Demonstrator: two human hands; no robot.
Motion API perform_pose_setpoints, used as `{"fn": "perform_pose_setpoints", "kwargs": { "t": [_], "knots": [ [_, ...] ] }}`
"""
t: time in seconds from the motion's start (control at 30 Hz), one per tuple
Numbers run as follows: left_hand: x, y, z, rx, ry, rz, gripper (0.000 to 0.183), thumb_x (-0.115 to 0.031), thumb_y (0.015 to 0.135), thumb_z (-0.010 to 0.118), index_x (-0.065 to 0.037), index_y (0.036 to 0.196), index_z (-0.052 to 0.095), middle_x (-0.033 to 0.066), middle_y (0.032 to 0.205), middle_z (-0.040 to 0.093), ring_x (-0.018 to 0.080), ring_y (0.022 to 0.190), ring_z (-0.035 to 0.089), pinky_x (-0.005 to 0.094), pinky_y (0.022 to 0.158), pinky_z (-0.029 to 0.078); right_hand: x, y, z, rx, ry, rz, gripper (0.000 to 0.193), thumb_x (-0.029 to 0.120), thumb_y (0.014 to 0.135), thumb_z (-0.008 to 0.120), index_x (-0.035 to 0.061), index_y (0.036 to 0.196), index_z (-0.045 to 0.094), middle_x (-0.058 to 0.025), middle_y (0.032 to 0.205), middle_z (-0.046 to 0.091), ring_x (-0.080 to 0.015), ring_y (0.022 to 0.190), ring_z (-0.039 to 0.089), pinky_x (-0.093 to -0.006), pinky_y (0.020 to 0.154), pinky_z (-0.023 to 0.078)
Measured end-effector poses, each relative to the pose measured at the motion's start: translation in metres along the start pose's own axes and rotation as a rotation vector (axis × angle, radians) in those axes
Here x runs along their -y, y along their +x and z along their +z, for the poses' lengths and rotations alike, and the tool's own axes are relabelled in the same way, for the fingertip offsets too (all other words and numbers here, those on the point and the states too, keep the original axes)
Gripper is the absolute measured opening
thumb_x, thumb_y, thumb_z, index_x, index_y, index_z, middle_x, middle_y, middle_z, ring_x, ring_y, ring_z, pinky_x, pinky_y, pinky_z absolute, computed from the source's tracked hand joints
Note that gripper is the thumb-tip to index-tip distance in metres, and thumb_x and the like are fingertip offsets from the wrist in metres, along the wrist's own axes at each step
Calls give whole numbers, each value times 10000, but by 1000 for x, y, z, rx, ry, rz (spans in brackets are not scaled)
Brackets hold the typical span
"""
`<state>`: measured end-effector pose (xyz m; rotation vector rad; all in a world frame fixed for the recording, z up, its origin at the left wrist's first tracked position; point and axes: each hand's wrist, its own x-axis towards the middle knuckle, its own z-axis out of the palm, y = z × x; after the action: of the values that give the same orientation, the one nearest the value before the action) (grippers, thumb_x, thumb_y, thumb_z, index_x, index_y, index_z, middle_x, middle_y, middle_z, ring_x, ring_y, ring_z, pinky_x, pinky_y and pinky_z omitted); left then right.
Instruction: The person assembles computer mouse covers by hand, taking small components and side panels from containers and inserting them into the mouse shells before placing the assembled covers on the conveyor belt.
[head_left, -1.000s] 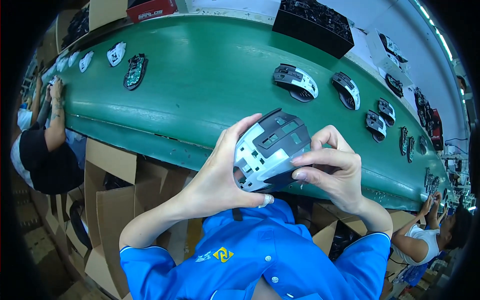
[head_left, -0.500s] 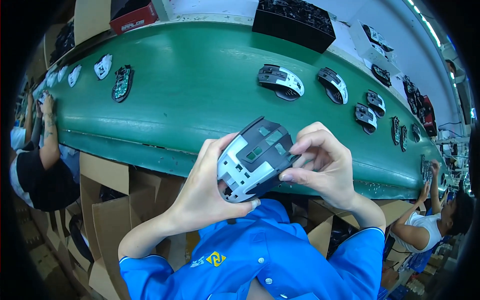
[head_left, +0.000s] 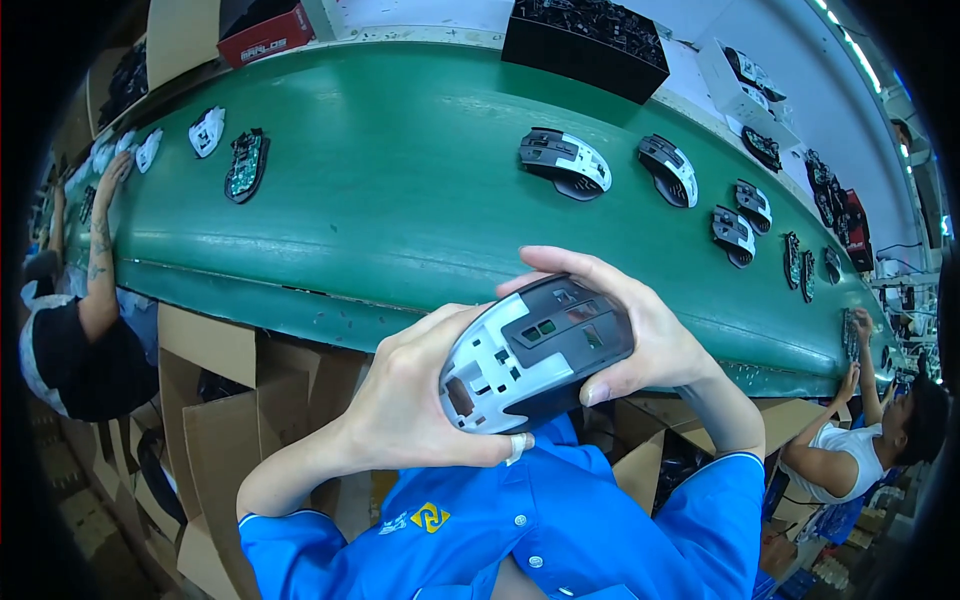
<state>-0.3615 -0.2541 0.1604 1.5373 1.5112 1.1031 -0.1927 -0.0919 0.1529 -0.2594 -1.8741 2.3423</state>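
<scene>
A white and dark-grey computer mouse shell point(head_left: 540, 345) is held between both of my hands, just past the near edge of the green belt. My left hand point(head_left: 405, 395) wraps round its white end, thumb along the near side. Round the dark-grey end closes my right hand point(head_left: 650, 335), thumb at the near side and fingers over the far side. Small rectangular cut-outs show in the shell's upper face. The shell's underside is hidden, as are most of my left fingertips.
Across the green belt point(head_left: 400, 180) lie mouse shells point(head_left: 565, 163), a green circuit board in a dark base point(head_left: 246, 167) and white shells point(head_left: 206, 133). A black box of small parts point(head_left: 587, 45) stands at the back. Cardboard boxes point(head_left: 225, 440) are below. Co-workers sit left and right.
My right hand has gone from pinching at the shell's right edge to gripping its dark-grey end. The shell has turned and come slightly lower. The left co-worker's hand has reached toward the white shells.
</scene>
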Motion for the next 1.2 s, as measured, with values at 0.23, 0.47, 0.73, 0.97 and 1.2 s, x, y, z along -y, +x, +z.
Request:
{"fn": "perform_pose_setpoints", "kwargs": {
  "t": [0.23, 0.47, 0.73, 0.97, 1.2],
  "knots": [
    [-2, -5, -1, -50, 120, 70, 778, -266, 531, 827, 83, 1164, 539, 207, 1065, 612, 304, 936, 643, 362, 808, 515, -8, 3, -3, 29, -170, -94, 967, 275, 518, 901, -38, 1293, 414, -202, 1247, 542, -271, 1168, 526, -390, 1014, 399],
    [10, -3, -7, 0, 133, 50, 796, -281, 544, 829, 78, 1186, 524, 203, 1066, 609, 301, 946, 639, 357, 812, 517, -20, 7, -3, 2, -78, -64, 943, 255, 493, 918, -16, 1262, 445, -213, 1265, 530, -283, 1192, 512, -409, 1031, 388],
    [10, -7, -18, 24, 165, 125, 857, -233, 589, 823, 8, 1309, 426, 194, 1170, 538, 322, 1006, 608, 383, 827, 524, -18, 14, -1, 50, -213, -224, 954, 232, 478, 929, -1, 1259, 433, -244, 1310, 483, -306, 1240, 467, -419, 1049, 360],
    [14, -5, -29, 77, 135, 142, 884, -222, 581, 832, 2, 1325, 409, 199, 1202, 515, 333, 1086, 560, 387, 889, 490, -13, 16, 4, 17, -151, -167, 868, 154, 544, 898, 3, 1268, 443, -177, 1341, 475, -257, 1248, 456, -395, 1070, 347],
    [42, 8, -24, 28, -83, -17, 768, -260, 584, 868, 51, 1200, 531, 155, 1047, 592, 247, 997, 594, 350, 884, 465, -9, 30, 11, -81, -431, -178, 777, 200, 600, 874, 1, 1241, 483, -151, 1267, 552, -240, 1161, 547, -384, 997, 435]
  ]
}}
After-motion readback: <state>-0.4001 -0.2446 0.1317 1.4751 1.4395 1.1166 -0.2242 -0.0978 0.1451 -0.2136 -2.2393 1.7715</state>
